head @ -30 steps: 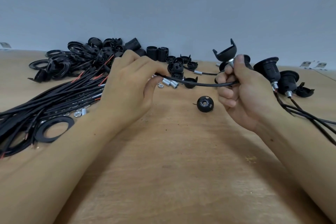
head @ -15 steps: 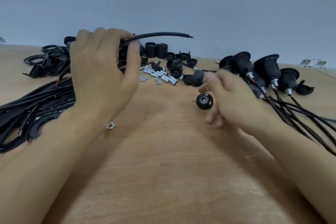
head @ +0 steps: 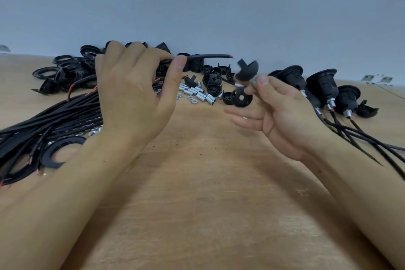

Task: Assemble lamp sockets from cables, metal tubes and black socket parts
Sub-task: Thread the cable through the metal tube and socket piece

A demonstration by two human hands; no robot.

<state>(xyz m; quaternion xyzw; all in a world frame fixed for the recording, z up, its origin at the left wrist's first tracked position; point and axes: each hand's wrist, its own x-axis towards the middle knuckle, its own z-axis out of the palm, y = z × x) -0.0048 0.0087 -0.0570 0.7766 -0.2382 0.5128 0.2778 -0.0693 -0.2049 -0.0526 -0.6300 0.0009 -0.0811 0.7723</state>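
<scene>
The left hand [head: 131, 92] is raised above the wooden table [head: 197, 204] with its back to the camera, fingers curled round a black cable [head: 206, 56] and the thumb pressed along it; the cable's free end, with a bit of red wire showing, sticks out to the right of the thumb toward the other hand. The right hand [head: 278, 114] is lifted too, palm turned inward, pinching a short metal tube [head: 252, 82] between thumb and forefinger, with a black cap [head: 247, 71] sitting on the tube's upper end; the cap is blurred, so how it is seated cannot be told. The other fingers of that hand are stretched out loosely to the left. Just below the right hand's fingertips a round black socket part [head: 241, 99] with a hole in its middle lies on the table. Between the two hands, farther back, lie loose metal tubes [head: 198, 93] and nuts [head: 192, 101], with more black caps [head: 213, 84] behind them. Under and to the left of the left forearm spreads a bundle of black cables [head: 48, 120], with a flat black ring [head: 55, 151] lying among them and a heap of rings [head: 63, 70] beyond. Behind the right hand stand finished sockets [head: 323, 86] with cables trailing off past the right wrist.
</scene>
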